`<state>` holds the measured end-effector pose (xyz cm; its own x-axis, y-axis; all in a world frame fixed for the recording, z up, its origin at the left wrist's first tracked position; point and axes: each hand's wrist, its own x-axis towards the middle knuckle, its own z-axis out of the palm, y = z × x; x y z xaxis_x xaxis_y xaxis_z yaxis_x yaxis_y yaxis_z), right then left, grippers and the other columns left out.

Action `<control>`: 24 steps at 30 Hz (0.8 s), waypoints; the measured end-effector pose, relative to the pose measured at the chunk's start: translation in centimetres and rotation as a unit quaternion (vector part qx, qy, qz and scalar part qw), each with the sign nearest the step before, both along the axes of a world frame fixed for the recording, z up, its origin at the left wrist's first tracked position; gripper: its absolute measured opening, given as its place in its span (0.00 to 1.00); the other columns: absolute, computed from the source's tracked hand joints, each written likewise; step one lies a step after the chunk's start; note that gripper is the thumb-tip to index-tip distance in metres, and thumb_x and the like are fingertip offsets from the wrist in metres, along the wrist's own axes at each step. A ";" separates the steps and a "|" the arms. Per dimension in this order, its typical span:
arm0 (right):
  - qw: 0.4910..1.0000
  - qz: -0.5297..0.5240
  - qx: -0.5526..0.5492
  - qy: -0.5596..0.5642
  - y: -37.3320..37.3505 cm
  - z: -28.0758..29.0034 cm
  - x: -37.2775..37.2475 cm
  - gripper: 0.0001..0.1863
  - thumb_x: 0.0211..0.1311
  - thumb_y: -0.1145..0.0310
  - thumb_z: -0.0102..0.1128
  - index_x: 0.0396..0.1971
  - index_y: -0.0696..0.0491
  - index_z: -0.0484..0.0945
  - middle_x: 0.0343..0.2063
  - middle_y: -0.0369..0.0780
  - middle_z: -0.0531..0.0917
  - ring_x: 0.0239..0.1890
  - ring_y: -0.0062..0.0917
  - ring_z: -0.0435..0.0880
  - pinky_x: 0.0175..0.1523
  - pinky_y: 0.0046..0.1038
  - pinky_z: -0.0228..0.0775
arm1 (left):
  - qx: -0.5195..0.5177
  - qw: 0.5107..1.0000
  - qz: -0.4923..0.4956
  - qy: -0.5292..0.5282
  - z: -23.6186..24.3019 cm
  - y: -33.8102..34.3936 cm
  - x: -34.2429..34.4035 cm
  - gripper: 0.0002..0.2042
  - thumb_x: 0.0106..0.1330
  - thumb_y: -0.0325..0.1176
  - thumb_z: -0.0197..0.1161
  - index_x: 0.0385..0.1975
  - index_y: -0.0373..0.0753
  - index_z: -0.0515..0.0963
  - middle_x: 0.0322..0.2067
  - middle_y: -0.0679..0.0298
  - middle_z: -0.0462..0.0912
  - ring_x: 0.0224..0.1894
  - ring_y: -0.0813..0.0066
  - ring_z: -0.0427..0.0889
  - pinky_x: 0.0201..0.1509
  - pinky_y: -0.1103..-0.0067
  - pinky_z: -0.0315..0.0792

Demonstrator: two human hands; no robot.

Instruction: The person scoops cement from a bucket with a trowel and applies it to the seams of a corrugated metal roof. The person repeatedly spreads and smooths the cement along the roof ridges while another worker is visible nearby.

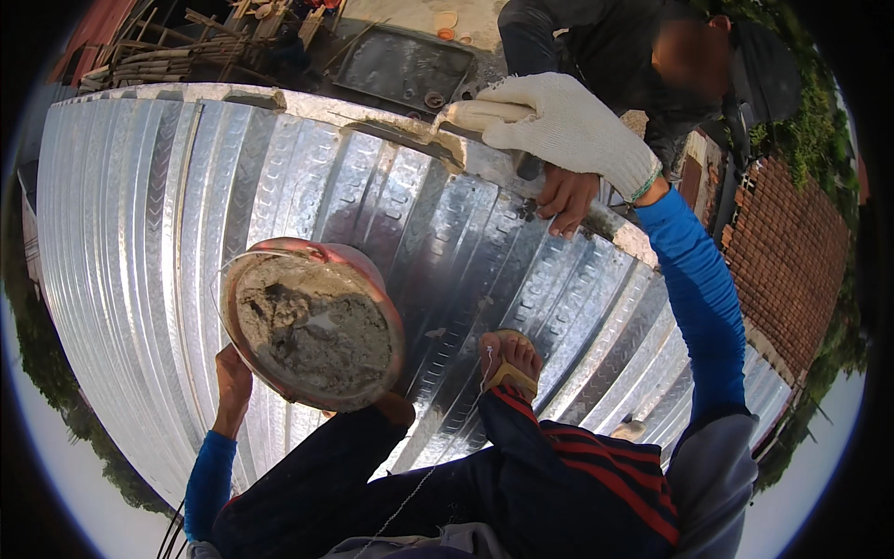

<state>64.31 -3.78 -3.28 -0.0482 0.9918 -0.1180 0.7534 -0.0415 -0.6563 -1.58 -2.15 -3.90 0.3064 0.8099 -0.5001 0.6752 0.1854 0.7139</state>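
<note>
A reddish bucket (377, 270) of wet grey mortar (317, 326) is tilted on the ribbed metal sheets (279, 177) left of centre. My bare left hand (233, 380) grips its lower left side near the rim, the fingers partly hidden behind it. Farther off, my right hand (573, 126), in a white knitted glove, is closed around a hand tool with a pale rounded handle (480, 115), above the mortar-smeared wall edge. The tool's working end cannot be made out. Just below the glove, a co-worker's bare hand (570, 197) rests at the edge of the sheets.
The co-worker (596, 42) in dark clothing is beyond the edge at upper right. A dark shallow mixing tray (405, 67) lies below the wall, with stacked timber (177, 61) to its left. My sandalled foot (510, 359) stands on the sheets; brick-coloured roofing (787, 261) is at right.
</note>
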 end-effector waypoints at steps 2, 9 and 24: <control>0.999 -0.039 -0.006 0.007 -2.0 0.2 0.3 0.29 0.68 0.48 0.70 0.59 0.54 0.86 0.44 0.47 0.91 0.43 0.33 0.92 0.52 0.34 0.83 | 0.000 1.000 -0.007 0.029 -0.4 0.5 -0.6 0.52 0.73 0.78 0.35 0.49 0.23 0.82 0.44 0.58 0.89 0.45 0.73 0.83 0.52 0.73 0.77; 0.985 -0.151 -0.068 0.044 -10.6 2.7 -1.1 0.27 0.67 0.55 0.74 0.60 0.56 0.84 0.44 0.45 0.90 0.44 0.31 0.91 0.51 0.32 0.84 | 0.022 0.999 -0.030 0.037 -1.2 0.7 -1.5 0.54 0.72 0.80 0.32 0.48 0.23 0.82 0.41 0.58 0.89 0.43 0.74 0.82 0.49 0.71 0.77; 0.875 -0.437 -0.162 0.130 -20.8 0.0 -17.7 0.32 0.70 0.57 0.64 0.67 0.61 0.73 0.48 0.53 0.87 0.48 0.46 0.90 0.52 0.38 0.81 | 0.026 0.999 -0.041 0.016 -0.4 -0.7 -0.3 0.49 0.77 0.75 0.36 0.43 0.23 0.83 0.36 0.58 0.89 0.39 0.76 0.81 0.43 0.71 0.78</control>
<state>46.63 -24.63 -3.31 0.6448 0.5809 -0.4969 0.1686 -0.7421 -0.6487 -1.90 -2.82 -4.32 0.3568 0.8082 -0.4684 0.7093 0.0919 0.6989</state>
